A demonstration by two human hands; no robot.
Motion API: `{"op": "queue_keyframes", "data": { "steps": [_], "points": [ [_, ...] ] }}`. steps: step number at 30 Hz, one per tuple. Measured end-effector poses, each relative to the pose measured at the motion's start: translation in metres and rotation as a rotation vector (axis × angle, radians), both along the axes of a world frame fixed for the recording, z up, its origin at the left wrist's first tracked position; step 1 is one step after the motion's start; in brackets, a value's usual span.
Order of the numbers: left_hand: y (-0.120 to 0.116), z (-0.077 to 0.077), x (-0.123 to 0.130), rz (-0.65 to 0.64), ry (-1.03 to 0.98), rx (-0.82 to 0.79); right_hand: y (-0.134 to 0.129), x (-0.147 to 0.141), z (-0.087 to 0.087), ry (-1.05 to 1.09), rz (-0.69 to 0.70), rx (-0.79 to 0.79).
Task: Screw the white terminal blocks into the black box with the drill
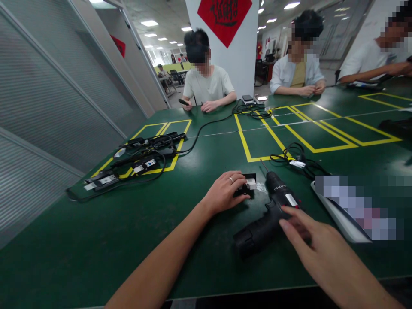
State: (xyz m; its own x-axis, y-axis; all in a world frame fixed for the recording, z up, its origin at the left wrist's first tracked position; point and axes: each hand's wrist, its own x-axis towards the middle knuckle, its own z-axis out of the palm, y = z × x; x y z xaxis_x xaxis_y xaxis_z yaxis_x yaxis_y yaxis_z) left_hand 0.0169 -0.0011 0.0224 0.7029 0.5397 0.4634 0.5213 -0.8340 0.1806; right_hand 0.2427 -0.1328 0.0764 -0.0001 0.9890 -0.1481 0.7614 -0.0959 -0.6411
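My left hand [226, 192] rests on the table, fingers closed over a small black bracket with a white block [250, 183]. The fingers hide its left part. Just right of it a black cordless drill [263, 229] lies on its side, its thin bit pointing away from me. My right hand [307, 234] hovers at the drill's right side, thumb and forefinger apart near its body. Whether the fingertips touch the drill I cannot tell. A bit of clear plastic [261, 187] lies between bracket and drill.
Black adapters and cables [157, 148] are heaped at the left, and a coiled cable [291, 154] lies beyond the drill. A pale flat device [337, 219] sits at right. Yellow tape [249, 148] marks the green table [80, 244]. Several people sit along the far side.
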Motion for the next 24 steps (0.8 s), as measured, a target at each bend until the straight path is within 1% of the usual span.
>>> {"op": "queue_keyframes", "data": {
  "steps": [2,4,5,7,8,10,11,13,16,18,19,21,22,24],
  "points": [
    [0.000,0.003,-0.003,0.004,-0.006,0.047,0.026,-0.010,0.012,-0.043,0.006,0.175],
    [0.002,0.006,-0.009,0.030,-0.021,0.097,0.058,-0.021,0.020,-0.082,0.085,0.326],
    [0.004,0.007,-0.013,0.057,-0.035,0.117,0.075,-0.026,0.021,-0.105,0.125,0.375],
    [0.009,0.008,-0.022,0.136,-0.066,0.143,0.105,-0.035,0.021,-0.168,0.226,0.439],
    [0.012,0.008,-0.028,0.188,-0.080,0.147,0.116,-0.039,0.021,-0.211,0.249,0.466],
    [0.020,0.007,-0.039,0.302,-0.093,0.133,0.123,-0.048,0.020,-0.277,0.263,0.492],
    [0.024,0.006,-0.044,0.355,-0.093,0.119,0.120,-0.052,0.020,-0.297,0.271,0.500],
    [0.032,0.004,-0.055,0.441,-0.085,0.089,0.100,-0.062,0.021,-0.310,0.320,0.506],
    [0.043,-0.003,-0.071,0.526,-0.055,0.042,0.054,-0.075,0.015,-0.280,0.569,0.473],
    [0.050,-0.009,-0.084,0.579,-0.033,0.000,0.027,-0.081,0.001,-0.327,0.643,0.404],
    [0.052,-0.012,-0.090,0.607,-0.026,-0.021,0.018,-0.082,-0.007,-0.376,0.646,0.366],
    [0.058,-0.019,-0.103,0.670,-0.025,-0.061,0.007,-0.082,-0.025,-0.424,0.604,0.340],
    [0.060,-0.023,-0.109,0.706,-0.031,-0.078,0.005,-0.080,-0.033,-0.414,0.569,0.348],
    [0.064,-0.030,-0.119,0.773,-0.046,-0.107,0.006,-0.076,-0.044,-0.373,0.552,0.378]
  ]
}}
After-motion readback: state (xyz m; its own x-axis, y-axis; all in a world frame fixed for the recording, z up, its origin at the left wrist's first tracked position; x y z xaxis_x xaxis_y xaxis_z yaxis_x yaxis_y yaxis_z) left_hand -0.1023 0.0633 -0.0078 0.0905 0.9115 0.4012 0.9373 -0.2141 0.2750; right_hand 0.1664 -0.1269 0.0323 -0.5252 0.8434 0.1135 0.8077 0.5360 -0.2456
